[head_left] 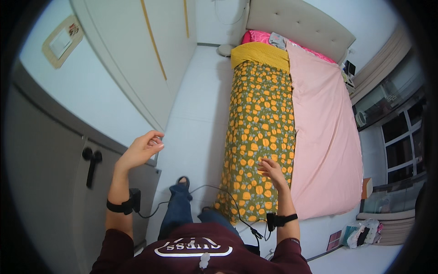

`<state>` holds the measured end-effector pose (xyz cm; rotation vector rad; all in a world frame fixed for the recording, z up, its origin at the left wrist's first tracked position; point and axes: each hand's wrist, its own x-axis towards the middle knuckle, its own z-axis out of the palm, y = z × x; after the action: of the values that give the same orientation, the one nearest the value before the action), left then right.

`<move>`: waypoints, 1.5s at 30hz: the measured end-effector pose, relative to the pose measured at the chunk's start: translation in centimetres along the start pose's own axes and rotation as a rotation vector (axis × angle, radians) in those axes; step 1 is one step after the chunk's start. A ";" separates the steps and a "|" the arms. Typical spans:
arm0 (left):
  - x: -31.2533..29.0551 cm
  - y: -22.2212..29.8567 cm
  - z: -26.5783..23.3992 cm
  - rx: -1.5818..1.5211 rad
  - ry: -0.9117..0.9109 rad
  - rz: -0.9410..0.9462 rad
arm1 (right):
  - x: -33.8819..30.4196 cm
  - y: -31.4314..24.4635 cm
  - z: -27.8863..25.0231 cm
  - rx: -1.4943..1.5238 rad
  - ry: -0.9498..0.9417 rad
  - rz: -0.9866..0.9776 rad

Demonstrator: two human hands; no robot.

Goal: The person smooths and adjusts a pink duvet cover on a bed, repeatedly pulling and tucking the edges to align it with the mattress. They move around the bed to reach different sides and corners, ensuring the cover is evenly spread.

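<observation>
My left hand [142,149] is raised in the air near the edge of the wall beside the grey door. Its fingers are loosely curled and apart, with nothing in them. My right hand [271,169] hovers over the near part of the green quilt with yellow flowers [260,118], fingers loosely bent and holding nothing. Whether it touches the quilt I cannot tell. The quilt's far end is folded back, showing a yellow underside [260,55]. Beside it a pink quilt [324,132] covers the right half of the bed.
A grey door [45,173] with a black handle [92,166] stands at my left, and a white wardrobe [137,50] beyond it. Pale floor [196,105] runs between wardrobe and bed. Black cables [214,186] hang from my arm straps. A clear bag of clothes [362,234] lies at the right.
</observation>
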<state>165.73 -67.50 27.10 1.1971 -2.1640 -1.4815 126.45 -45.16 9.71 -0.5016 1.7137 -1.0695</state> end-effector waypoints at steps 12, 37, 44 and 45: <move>28.5 6.0 -11.6 -0.147 -0.343 0.280 | 2.1 -12.4 1.8 0.282 0.431 -0.029; 84.7 34.8 -4.0 0.025 -0.704 0.666 | 41.5 -26.3 0.2 -0.183 0.495 -0.205; 96.2 47.2 0.6 -0.248 -0.967 0.864 | 56.5 -28.3 8.2 -0.153 0.185 0.002; 97.9 47.9 0.9 -0.310 -1.011 0.800 | 57.4 -28.3 8.5 -0.060 0.183 0.057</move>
<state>80.68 -132.99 45.89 -0.6586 -2.2817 -2.0543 106.73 -106.13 2.01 -0.3995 1.9139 -1.0521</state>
